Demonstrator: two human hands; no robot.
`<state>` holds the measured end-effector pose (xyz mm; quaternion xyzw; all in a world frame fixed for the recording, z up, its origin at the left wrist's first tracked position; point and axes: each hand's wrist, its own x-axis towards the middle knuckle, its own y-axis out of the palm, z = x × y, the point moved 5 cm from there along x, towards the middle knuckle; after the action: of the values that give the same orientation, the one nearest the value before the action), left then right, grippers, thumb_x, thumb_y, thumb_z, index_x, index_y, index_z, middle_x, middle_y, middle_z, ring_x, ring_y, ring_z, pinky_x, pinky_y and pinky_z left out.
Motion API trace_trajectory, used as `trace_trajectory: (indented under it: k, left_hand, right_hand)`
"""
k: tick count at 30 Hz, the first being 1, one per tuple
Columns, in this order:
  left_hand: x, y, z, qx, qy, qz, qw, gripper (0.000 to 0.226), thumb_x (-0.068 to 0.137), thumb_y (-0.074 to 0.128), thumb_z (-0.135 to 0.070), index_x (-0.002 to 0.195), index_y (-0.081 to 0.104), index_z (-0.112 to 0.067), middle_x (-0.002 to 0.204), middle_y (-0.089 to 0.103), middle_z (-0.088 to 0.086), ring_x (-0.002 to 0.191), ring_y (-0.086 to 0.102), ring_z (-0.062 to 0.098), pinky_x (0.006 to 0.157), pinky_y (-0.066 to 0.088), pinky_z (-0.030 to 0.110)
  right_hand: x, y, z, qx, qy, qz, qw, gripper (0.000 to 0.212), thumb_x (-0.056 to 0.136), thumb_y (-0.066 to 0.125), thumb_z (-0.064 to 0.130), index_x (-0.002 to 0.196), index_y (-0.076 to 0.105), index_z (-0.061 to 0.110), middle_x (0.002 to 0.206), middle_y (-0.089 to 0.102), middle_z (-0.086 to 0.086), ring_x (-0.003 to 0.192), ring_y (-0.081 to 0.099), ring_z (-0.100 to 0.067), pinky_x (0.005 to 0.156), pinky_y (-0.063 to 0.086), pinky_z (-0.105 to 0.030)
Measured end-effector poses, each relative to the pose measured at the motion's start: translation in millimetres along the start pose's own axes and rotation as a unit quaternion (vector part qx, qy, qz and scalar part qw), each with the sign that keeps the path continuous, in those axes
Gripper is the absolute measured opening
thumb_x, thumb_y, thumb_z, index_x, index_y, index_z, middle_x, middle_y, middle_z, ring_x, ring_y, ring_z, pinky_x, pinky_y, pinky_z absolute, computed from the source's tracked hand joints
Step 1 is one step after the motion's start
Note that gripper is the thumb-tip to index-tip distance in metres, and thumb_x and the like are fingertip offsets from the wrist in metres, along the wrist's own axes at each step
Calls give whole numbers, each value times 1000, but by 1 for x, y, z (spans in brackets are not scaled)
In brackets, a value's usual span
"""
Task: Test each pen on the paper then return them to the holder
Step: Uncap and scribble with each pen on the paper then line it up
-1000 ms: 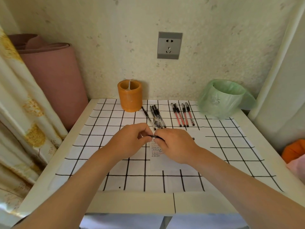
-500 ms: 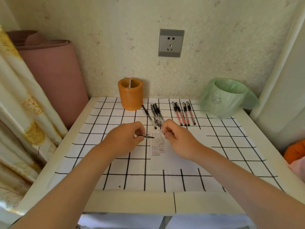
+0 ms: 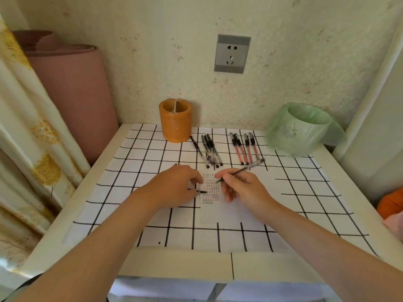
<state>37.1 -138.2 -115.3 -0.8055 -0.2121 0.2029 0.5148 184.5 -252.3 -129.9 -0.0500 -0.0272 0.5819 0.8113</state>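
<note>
My right hand [image 3: 242,188] grips an uncapped pen [image 3: 242,170], its tip near the top of a small white paper [image 3: 212,211] covered with rows of red and black marks. At the paper's left edge, my left hand [image 3: 174,186] pinches the pen's black cap [image 3: 197,190]. Behind the hands lie several black pens [image 3: 209,150] and several red pens [image 3: 244,149] in two groups on the checked table. The orange cylindrical holder [image 3: 175,120] stands at the back, left of the black pens.
A bin lined with a green bag [image 3: 303,129] sits at the back right corner. A wall socket [image 3: 232,53] is above the pens. A pink rolled mat [image 3: 72,94] and a curtain [image 3: 26,118] stand left of the table. An orange thing [image 3: 390,203] lies off the right edge.
The hands were together over the paper, then pulled apart. The cap stayed in my left hand; my right hand turned the pen into a writing grip.
</note>
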Motion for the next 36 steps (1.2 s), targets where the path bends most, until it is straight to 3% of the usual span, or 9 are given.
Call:
trace_trajectory:
  k: [3, 6, 10, 13, 17, 21, 26, 32, 36]
  left_hand:
    - [2, 3, -4, -18, 35, -4, 999, 48, 89, 66, -40, 134, 54, -34, 134, 48, -13, 129, 36, 9, 108, 36, 32]
    - [3, 10, -10, -8, 46, 32, 998, 76, 82, 70, -57, 148, 41, -32, 155, 28, -13, 144, 16, 11, 111, 20, 27]
    - [4, 23, -6, 35, 37, 88, 995, 98, 77, 69, -66, 156, 24, -32, 165, 4, -13, 150, 1, 9, 120, 11, 34]
    - [5, 24, -6, 49, 39, 90, 994, 99, 77, 69, -67, 157, 22, -31, 166, 3, -12, 151, 1, 10, 121, 10, 34]
    - [6, 24, -7, 55, 46, 78, 994, 104, 74, 70, -68, 157, 22, -28, 165, 8, -9, 150, 6, 12, 120, 15, 35]
    - [5, 23, -8, 52, 41, 87, 994, 106, 75, 70, -68, 158, 17, -28, 165, 7, -9, 150, 6, 13, 121, 14, 37]
    - [4, 22, -13, 67, 46, 74, 994, 101, 78, 66, -69, 157, 18, -28, 165, 9, -9, 149, 8, 13, 120, 16, 39]
    - [5, 23, -13, 59, 42, 75, 995, 101, 76, 68, -68, 157, 21, -30, 164, 10, -9, 148, 8, 13, 120, 16, 39]
    - [5, 24, -12, 60, 43, 70, 995, 101, 75, 68, -69, 156, 21, -30, 163, 11, -10, 148, 9, 13, 119, 17, 39]
  right_hand:
    - [-1, -1, -3, 11, 9, -38, 999, 23, 100, 51, 12, 96, 73, 9, 69, 65, -9, 54, 55, -23, 43, 40, -28]
    - [-1, 0, -5, -11, 18, -44, 999, 19, 96, 53, 3, 92, 71, 8, 69, 69, -12, 51, 59, -26, 39, 39, -26]
    - [-2, 3, -1, -62, 1, -20, 998, 12, 86, 62, -7, 88, 65, 4, 67, 67, -14, 45, 59, -13, 39, 42, -25]
    - [-4, 3, -2, -110, -33, -4, 993, 11, 81, 69, -6, 81, 64, 4, 65, 68, -10, 49, 63, -15, 46, 49, -23]
    - [-3, 8, -8, -192, -85, 20, 977, 20, 73, 72, 3, 68, 61, 19, 71, 66, -6, 62, 63, -25, 52, 50, -27]
    - [-1, 8, -10, -195, -82, 30, 977, 18, 70, 68, 7, 65, 56, 20, 67, 61, -2, 60, 58, -22, 51, 44, -27]
    - [-2, 9, -10, -193, -80, 29, 978, 22, 72, 68, 5, 64, 53, 21, 65, 57, 5, 59, 53, -7, 50, 41, -23]
    - [-1, 9, -11, -218, -84, 24, 972, 17, 72, 69, 8, 67, 56, 19, 69, 62, 1, 67, 64, -20, 51, 48, -28]
    - [-1, 11, -12, -222, -86, 33, 971, 25, 72, 69, 4, 66, 55, 24, 66, 59, 6, 63, 61, -17, 52, 46, -24]
